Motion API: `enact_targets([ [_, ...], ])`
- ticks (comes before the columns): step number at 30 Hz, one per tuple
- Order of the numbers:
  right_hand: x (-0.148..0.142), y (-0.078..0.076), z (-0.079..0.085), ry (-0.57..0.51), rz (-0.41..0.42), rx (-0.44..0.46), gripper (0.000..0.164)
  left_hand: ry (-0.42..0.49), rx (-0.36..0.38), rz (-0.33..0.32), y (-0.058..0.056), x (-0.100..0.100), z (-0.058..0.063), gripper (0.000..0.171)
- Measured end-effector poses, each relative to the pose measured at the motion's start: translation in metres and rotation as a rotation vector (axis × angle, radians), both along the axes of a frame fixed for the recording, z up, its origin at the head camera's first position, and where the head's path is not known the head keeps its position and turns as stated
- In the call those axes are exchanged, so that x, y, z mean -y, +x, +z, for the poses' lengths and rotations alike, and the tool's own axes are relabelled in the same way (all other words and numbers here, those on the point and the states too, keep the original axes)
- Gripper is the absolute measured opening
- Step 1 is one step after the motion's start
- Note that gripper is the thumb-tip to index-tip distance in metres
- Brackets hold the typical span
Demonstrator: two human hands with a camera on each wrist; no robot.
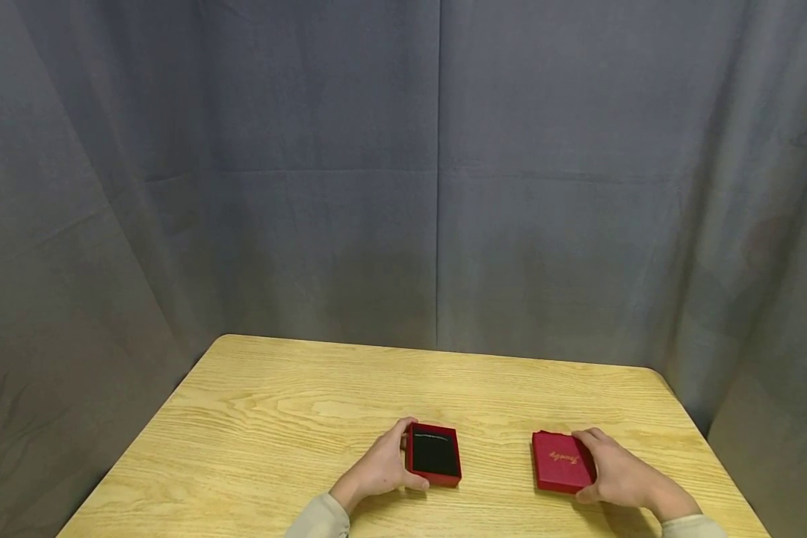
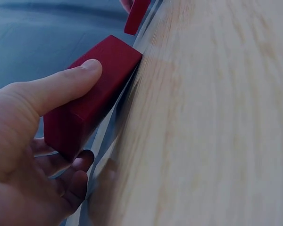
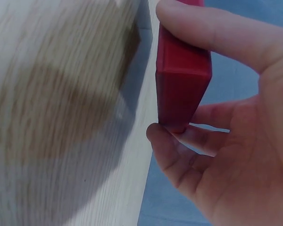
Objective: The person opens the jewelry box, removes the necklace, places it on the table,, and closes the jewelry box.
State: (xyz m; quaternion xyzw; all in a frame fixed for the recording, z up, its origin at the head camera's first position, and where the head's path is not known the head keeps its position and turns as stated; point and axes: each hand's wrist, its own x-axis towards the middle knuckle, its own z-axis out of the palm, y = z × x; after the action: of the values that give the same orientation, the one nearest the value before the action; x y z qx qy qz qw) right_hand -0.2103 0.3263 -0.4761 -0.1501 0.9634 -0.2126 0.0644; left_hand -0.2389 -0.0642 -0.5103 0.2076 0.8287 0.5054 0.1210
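Observation:
In the head view my left hand point(image 1: 379, 465) grips the left side of a small red jewelry box base point(image 1: 435, 478), thumb at the near edge and fingers at the far edge. A black insert point(image 1: 433, 454) fills it, with a thin silvery chain point(image 1: 432, 436) across its top. To the right, my right hand point(image 1: 622, 474) holds the red box lid point(image 1: 558, 465), gold lettering facing up. Each wrist view shows the thumb and fingers on opposite sides of the red base point(image 2: 96, 87) and lid point(image 3: 184, 84). Whether either piece touches the table cannot be told.
The light wooden table point(image 1: 296, 403) lies under both hands, its rounded far corners visible. Grey curtains point(image 1: 350, 224) hang behind it and along both sides. A stretch of wood separates the two red pieces.

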Motion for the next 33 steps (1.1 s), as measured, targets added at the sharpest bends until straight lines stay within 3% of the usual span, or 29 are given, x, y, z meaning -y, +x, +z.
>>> enact_targets([
  [10,-0.0046,0.0002,-0.0045,0.014,0.046,-0.031,0.092,-0.011,0.019,-0.021,-0.0001,0.0011,-0.0025,0.099],
  [20,-0.0053,-0.0027,-0.0056,0.030,0.023,0.005,0.092,-0.045,0.003,-0.023,-0.0009,0.0012,-0.0037,0.100],
  [25,-0.0059,-0.0034,-0.0072,0.056,0.030,-0.025,0.093,-0.044,-0.005,-0.028,-0.0005,0.0013,-0.0030,0.098],
  [33,-0.0067,-0.0034,-0.0091,0.061,0.025,-0.016,0.094,-0.127,-0.055,-0.015,0.0029,0.0002,-0.0019,0.098],
])
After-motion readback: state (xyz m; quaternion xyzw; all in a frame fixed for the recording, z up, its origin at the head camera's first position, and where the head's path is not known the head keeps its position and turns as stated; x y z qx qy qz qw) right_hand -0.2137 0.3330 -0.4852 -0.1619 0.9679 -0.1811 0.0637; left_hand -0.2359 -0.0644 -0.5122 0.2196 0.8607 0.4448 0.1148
